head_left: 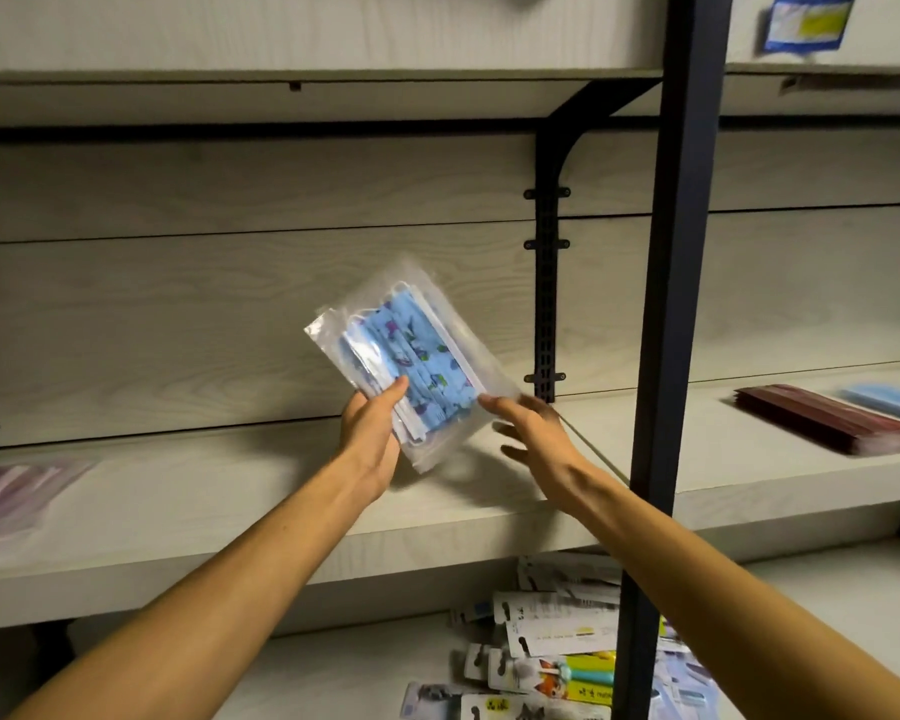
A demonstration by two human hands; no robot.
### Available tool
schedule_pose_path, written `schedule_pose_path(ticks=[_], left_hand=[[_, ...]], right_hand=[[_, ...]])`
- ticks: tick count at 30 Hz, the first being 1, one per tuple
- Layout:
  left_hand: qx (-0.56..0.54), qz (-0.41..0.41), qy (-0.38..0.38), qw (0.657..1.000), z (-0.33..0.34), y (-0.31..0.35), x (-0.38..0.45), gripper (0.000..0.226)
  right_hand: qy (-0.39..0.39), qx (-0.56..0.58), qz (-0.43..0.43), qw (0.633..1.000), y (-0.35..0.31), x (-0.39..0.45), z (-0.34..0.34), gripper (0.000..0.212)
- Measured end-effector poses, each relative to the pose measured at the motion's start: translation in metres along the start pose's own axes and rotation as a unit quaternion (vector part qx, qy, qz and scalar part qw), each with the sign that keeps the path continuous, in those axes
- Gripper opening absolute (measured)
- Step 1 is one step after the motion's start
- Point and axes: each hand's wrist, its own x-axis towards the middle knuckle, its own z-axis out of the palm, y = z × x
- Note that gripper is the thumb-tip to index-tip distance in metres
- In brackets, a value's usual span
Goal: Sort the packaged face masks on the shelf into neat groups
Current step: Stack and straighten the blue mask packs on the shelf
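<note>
A clear plastic pack of blue patterned face masks (pixel 411 356) is held tilted above the pale wooden shelf (pixel 230 491). My left hand (pixel 372 433) grips its lower left edge, thumb on the front. My right hand (pixel 533 431) is just right of the pack with fingers spread and relaxed; its fingertips are at the pack's lower right corner, blurred. A stack of pink and purple mask packs (pixel 11 491) lies at the shelf's left end. A dark red pack (pixel 822 420) and a light blue pack (pixel 889 400) lie on the shelf to the right.
A dark metal upright post (pixel 671 304) stands just right of my right arm, with a black bracket (pixel 546 304) behind on the back panel. Several carded packets (pixel 552 646) lie jumbled on the lower shelf. A blue and yellow packet (pixel 806 20) sits on the upper shelf.
</note>
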Motion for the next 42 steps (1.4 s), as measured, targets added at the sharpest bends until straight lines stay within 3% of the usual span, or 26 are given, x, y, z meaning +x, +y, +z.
schedule_pose_path(ticks=[3,7,11,15,18,23,30,35,37,39,42], left_hand=[[-0.065,-0.047,-0.015,0.997,0.013,0.003,-0.007,0.037],[-0.058,-0.101,-0.075,0.990,0.018,0.003,-0.025,0.043],[-0.013,-0.065,-0.070,0.995,-0.008,0.021,-0.024,0.060],[0.129,0.017,0.003,0.991,-0.045,0.033,-0.014,0.092],[0.235,0.018,-0.008,0.972,-0.062,0.022,-0.021,0.078],[0.290,0.031,0.008,0.956,-0.067,0.016,-0.022,0.047],[0.295,0.074,-0.021,0.953,-0.059,0.019,-0.037,0.049],[0.290,0.061,-0.038,0.954,-0.055,0.021,-0.038,0.037],[0.282,0.053,-0.039,0.957,-0.053,0.020,-0.037,0.035],[0.277,0.050,-0.033,0.959,-0.052,0.019,-0.035,0.034],[0.270,0.044,-0.030,0.961,-0.053,0.015,-0.031,0.034]], right_hand=[[-0.070,0.077,0.020,0.994,0.000,-0.004,0.010,0.043],[0.016,0.183,-0.011,0.983,-0.009,-0.003,0.024,0.035],[0.077,0.097,-0.080,0.989,-0.024,0.002,0.012,0.033],[0.049,-0.017,-0.134,0.990,-0.022,0.000,0.000,0.027],[-0.001,-0.070,-0.125,0.990,-0.005,-0.006,-0.003,0.024],[-0.003,-0.071,-0.144,0.987,-0.003,-0.011,0.000,0.017],[-0.017,-0.051,-0.157,0.986,0.001,-0.013,0.001,0.039],[-0.023,-0.021,-0.150,0.988,0.002,-0.016,0.002,0.061],[-0.004,0.012,-0.135,0.991,0.002,-0.017,0.000,0.051],[0.045,0.078,-0.116,0.989,0.003,-0.018,-0.004,0.029],[0.101,0.098,-0.111,0.984,0.006,-0.023,-0.012,0.023]])
